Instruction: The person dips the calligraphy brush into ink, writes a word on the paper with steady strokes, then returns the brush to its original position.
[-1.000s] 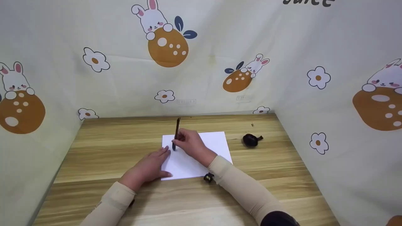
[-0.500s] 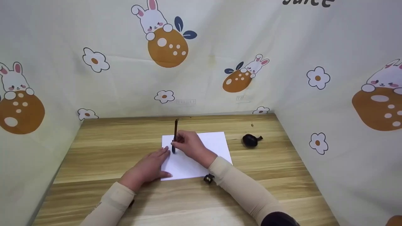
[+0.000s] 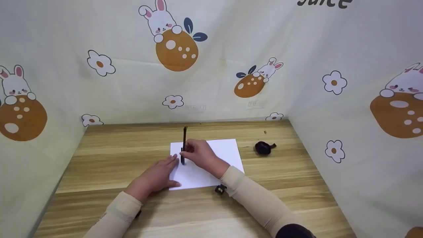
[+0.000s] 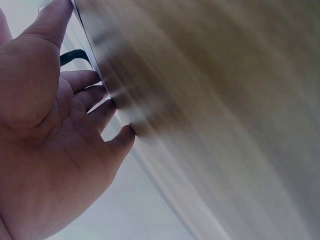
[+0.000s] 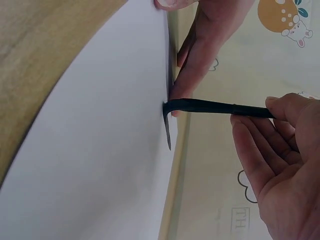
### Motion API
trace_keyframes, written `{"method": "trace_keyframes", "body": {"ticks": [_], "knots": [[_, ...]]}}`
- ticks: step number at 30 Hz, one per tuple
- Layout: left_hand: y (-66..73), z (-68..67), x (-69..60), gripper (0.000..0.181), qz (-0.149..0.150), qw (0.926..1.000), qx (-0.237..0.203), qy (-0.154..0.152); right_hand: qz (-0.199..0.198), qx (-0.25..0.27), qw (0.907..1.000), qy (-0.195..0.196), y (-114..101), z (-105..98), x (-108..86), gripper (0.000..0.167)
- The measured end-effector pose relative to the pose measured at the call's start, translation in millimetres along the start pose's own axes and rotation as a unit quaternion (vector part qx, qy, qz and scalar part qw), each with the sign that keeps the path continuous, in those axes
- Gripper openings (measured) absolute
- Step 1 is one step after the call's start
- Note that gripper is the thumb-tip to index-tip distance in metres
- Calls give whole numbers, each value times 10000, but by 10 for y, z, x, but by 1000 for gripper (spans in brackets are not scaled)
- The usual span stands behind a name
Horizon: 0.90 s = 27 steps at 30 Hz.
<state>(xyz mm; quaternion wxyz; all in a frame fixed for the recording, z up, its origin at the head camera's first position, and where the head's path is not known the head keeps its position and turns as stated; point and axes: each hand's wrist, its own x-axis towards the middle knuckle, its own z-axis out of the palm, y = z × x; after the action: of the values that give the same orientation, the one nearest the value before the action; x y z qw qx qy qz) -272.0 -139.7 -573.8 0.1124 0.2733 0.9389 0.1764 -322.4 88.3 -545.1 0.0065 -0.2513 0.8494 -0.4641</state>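
Observation:
A sheet of white paper [image 3: 198,175] lies on the wooden table. The right hand [image 3: 201,153] pinches a dark, slim brush [image 5: 210,106] between thumb and fingers, upright, its tip touching the paper near the left edge. A narrow dark mark [image 5: 168,135] runs from that tip in the right wrist view, on the side away from the person. The left hand [image 3: 155,177] rests over the paper's left edge, fingers extended and thumb on the near corner. In the left wrist view, the left hand [image 4: 65,135] shows its palm, with fingertips on the surface.
A small black dish [image 3: 263,148] with a short handle stands right of the paper. A tiny dark speck [image 3: 265,132] lies behind it. Printed cloth walls [image 3: 211,86] border the table [image 3: 115,148] at the back and both sides.
The right hand and brush have moved slightly toward the person, and the brush stands more upright. The dark mark behind its tip looks longer. The left hand has stayed in place.

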Motion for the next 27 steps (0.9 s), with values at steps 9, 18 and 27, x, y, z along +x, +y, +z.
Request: {"method": "trace_keyframes", "body": {"ticks": [9, 18, 27], "knots": [[13, -16, -3, 102, -22, 10000, 8, -55, -47, -118, 9999, -64, -19, 1, -45, 10], [21, -9, 8, 101, -31, 10000, 6, -62, -27, -203, 9997, -137, -56, -1, -85, 12], [4, -2, 2, 101, 55, 10000, -53, 33, -3, -115, 9997, -230, -71, 1, -109, 12]]}}
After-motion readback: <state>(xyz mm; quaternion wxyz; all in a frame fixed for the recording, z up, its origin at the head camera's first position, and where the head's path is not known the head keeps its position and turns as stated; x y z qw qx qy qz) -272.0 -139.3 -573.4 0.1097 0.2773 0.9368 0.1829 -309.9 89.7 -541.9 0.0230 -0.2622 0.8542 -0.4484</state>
